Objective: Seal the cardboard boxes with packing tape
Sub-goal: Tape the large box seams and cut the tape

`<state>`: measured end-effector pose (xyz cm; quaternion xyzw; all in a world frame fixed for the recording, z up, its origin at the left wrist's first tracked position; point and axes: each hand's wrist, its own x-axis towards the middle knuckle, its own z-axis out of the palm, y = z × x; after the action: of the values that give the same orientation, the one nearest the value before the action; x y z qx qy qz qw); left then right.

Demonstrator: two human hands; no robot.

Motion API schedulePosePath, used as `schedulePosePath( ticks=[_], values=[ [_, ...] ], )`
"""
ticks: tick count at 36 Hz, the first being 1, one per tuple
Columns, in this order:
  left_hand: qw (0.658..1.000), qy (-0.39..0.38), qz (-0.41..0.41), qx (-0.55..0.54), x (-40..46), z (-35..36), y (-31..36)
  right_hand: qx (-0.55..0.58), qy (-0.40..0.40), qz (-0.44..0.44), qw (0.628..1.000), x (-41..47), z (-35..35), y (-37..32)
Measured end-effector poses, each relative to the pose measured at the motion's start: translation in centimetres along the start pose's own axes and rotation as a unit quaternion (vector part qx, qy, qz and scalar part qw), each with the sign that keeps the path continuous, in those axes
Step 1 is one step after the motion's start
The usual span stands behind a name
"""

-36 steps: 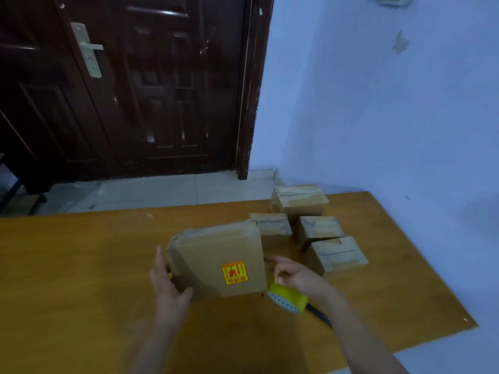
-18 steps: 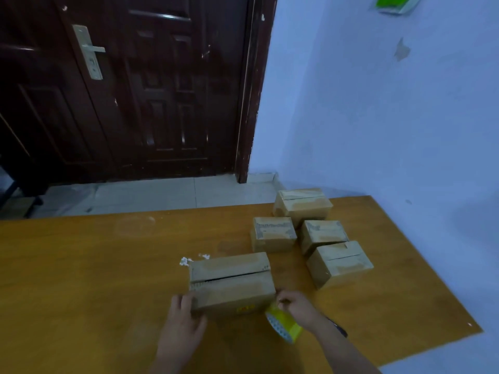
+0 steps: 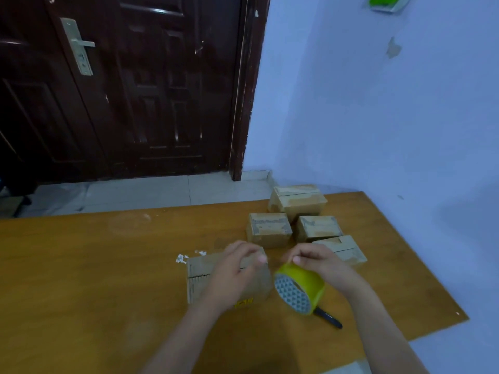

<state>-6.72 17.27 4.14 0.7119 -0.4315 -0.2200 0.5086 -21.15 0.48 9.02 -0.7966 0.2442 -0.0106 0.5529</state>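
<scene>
Near table's [image 3: 81,265] right edge, hands [image 3: 237,271] over box [image 3: 199,276], tape [image 3: 299,288].

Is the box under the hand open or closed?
Closed but not taped. The box has its flaps folded flat, a bare slit showing between them; the left hand rests on top.

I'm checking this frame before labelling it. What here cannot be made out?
- Head view: the top seam of the near box is covered by the left hand.
- The tape's free end on the yellow roll is hidden under the right hand and blurred.
- The black pen is partly behind the roll.
- The yellow sticker print is too small to read.
</scene>
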Motion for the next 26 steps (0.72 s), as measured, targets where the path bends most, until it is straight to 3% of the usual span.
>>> schedulePosePath(
  ticks=[2,7,20,26],
  values=[
    [0.999,-0.042,0.0,0.012,1.1,0.6,1.6,-0.005,-0.019,-0.029,0.999,0.5,0.8,-1.0],
    [1.0,-0.003,0.013,-0.004,1.7,0.2,2.2,0.003,-0.02,-0.052,0.998,0.9,1.8,-2.2],
    [0.999,-0.031,0.012,-0.008,-0.5,-0.5,2.6,-0.02,0.014,-0.083,0.996,1.5,4.2,-1.9],
    [0.996,-0.035,-0.048,-0.06,-0.3,-0.8,2.7,-0.042,0.026,-0.085,0.995,1.5,4.6,-2.2]
  ],
)
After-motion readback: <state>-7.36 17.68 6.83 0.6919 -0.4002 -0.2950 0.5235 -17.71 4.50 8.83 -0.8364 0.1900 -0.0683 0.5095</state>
